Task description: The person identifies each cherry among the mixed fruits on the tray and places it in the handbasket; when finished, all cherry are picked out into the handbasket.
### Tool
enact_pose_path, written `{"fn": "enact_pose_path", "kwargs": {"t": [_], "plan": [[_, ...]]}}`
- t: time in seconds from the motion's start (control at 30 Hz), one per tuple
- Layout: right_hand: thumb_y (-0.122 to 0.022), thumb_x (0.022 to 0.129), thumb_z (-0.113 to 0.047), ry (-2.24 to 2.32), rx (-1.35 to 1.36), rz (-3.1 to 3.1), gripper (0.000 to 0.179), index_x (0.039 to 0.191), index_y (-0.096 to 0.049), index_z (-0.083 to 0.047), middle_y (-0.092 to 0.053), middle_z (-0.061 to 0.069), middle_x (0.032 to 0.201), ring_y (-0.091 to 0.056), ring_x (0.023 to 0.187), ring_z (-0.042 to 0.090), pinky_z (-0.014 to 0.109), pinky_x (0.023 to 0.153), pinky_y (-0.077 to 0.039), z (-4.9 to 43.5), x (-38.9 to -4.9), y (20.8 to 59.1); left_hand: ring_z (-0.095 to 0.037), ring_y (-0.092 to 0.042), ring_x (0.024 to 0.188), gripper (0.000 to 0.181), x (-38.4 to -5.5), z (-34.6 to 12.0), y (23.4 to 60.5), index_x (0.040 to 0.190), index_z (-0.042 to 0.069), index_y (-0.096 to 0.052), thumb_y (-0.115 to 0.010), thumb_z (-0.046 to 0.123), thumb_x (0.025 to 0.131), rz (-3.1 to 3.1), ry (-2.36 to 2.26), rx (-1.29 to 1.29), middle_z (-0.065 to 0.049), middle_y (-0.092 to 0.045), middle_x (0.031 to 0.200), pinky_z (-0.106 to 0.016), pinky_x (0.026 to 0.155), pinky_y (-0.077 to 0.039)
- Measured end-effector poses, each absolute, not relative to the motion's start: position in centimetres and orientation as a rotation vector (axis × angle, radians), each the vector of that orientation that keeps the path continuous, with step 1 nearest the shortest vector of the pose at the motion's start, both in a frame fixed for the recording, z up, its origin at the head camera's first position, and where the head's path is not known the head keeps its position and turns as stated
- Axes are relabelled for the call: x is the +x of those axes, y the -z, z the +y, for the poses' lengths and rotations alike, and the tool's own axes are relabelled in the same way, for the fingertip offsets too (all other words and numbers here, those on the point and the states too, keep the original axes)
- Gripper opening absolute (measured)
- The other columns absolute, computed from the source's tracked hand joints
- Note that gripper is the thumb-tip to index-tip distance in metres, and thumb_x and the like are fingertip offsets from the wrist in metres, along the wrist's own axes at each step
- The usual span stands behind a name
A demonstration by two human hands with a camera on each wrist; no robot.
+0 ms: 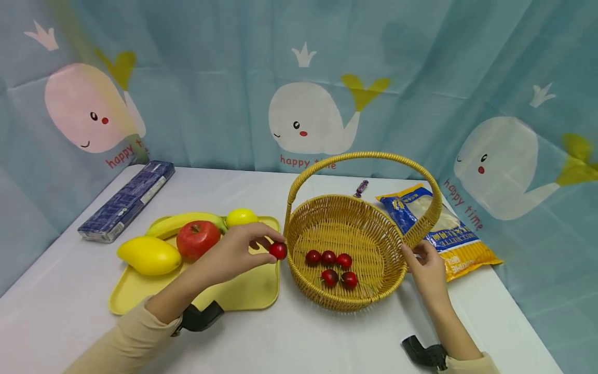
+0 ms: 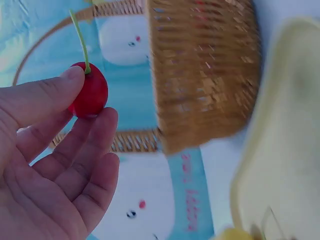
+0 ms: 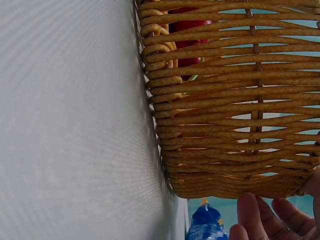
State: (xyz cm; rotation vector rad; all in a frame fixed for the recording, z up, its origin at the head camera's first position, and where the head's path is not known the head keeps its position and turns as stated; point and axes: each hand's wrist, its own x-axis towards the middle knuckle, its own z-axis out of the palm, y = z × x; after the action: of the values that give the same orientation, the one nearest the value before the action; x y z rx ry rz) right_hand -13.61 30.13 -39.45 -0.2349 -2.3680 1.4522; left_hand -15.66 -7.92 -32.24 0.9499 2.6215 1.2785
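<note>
My left hand (image 1: 240,250) pinches a red cherry (image 2: 94,94) between thumb and fingertips, its green stem pointing up in the left wrist view. The head view puts that cherry just outside the left rim of a woven basket (image 1: 317,298) with a tall arched handle. Several dark red cherries (image 1: 329,278) lie on the basket's floor. At the basket's right side, near the foot of the handle, my right hand (image 1: 427,272) grips the rim, thumb towards me. Its fingers (image 3: 250,217) show against the wickerwork in the right wrist view, partly cut off.
A yellow tray (image 1: 247,291) at left bears a banana (image 1: 179,222), a red apple (image 1: 198,239), a yellow mango-like fruit (image 1: 148,255) and a lemon (image 1: 241,217). Behind it lies a dark blue box (image 1: 128,200). A blue-orange food bag (image 1: 460,244) and purple wrapped candy (image 1: 362,188) lie beyond the basket.
</note>
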Motion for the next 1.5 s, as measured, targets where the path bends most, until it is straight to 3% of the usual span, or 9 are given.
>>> {"fn": "enact_pose_path", "kwargs": {"t": [0.27,0.57,0.83,1.07,1.5], "plan": [[-0.059,0.091,-0.026,-1.470,-0.202,-2.341,0.032,0.108,-0.054,0.001,-0.055,-0.005,0.087,-0.059,0.069,0.002,0.020,0.056,-0.050,29.9,-14.3,39.1,-0.006,-0.058,0.086,0.031,-15.6,-4.2,31.7,0.108,0.015,-0.065,-0.074,0.012,0.078,2.536,-1.309,1.102,0.010,-0.063,0.103,-0.032,0.077,-0.050],[-0.059,0.091,-0.025,-1.491,-0.192,-2.350,0.031,0.107,-0.054,0.000,-0.054,-0.004,0.087,-0.058,0.068,0.003,0.020,0.056,-0.050,29.6,-14.4,39.6,-0.012,-0.056,0.088,0.027,-17.1,-0.4,34.3,0.105,0.010,-0.066,-0.072,0.011,0.079,2.612,-1.036,1.194,0.003,-0.064,0.100,-0.024,0.074,-0.048],[-0.059,0.091,-0.025,-1.505,-0.186,-2.344,0.031,0.109,-0.054,0.000,-0.055,-0.004,0.090,-0.058,0.071,0.004,0.020,0.059,-0.051,29.6,-14.2,39.8,-0.010,-0.054,0.078,0.022,-18.0,0.7,35.1,0.100,0.011,-0.068,-0.071,0.008,0.079,2.621,-0.796,1.152,0.002,-0.065,0.094,-0.022,0.066,-0.045],[-0.059,0.091,-0.025,-1.477,-0.227,-2.344,0.030,0.107,-0.054,-0.001,-0.055,-0.007,0.088,-0.057,0.071,0.003,0.019,0.058,-0.049,29.8,-13.9,40.0,-0.010,-0.056,0.079,0.023,-18.5,2.2,35.7,0.099,0.010,-0.068,-0.068,0.002,0.077,2.612,-0.509,1.099,0.001,-0.065,0.090,-0.022,0.069,-0.047],[-0.058,0.091,-0.025,-1.495,-0.225,-2.316,0.029,0.106,-0.053,0.000,-0.056,-0.003,0.091,-0.057,0.072,0.003,0.018,0.058,-0.049,30.1,-13.5,39.8,-0.010,-0.054,0.075,0.019,-18.6,3.2,35.5,0.090,0.011,-0.068,-0.069,0.000,0.074,2.577,-0.476,1.108,0.003,-0.062,0.085,-0.022,0.065,-0.044]]}}
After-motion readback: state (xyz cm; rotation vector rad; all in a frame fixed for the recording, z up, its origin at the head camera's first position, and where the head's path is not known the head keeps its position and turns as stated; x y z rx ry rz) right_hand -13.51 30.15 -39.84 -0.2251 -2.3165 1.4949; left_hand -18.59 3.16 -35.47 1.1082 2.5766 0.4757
